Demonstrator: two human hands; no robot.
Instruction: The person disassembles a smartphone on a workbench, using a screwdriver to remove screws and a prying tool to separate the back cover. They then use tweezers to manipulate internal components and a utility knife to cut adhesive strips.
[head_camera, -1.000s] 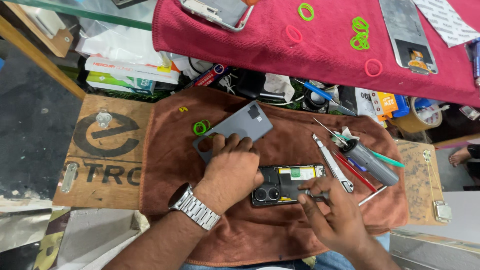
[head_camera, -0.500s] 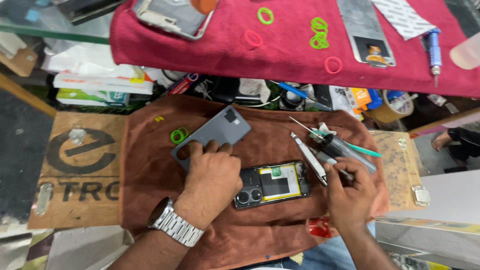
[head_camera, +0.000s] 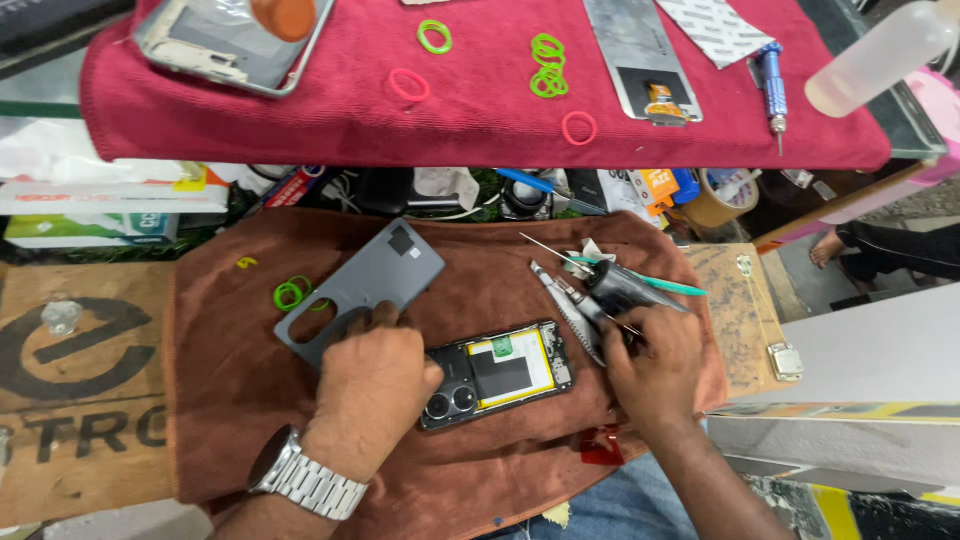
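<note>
While left hand (head_camera: 375, 375) pins opened phone (head_camera: 497, 374) | right hand (head_camera: 655, 362) grips tools (head_camera: 600, 300)

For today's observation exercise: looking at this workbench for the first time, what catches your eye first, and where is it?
The opened phone, yellow-edged battery exposed, lies mid-bench on the brown towel between both hands. The left hand rests beside it, fingers on the detached grey back cover; the right hand is among tools. Behind, green and pink rubber bands dot a red towel.

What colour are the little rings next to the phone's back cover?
Bright green rings, seen in the head view.
</note>
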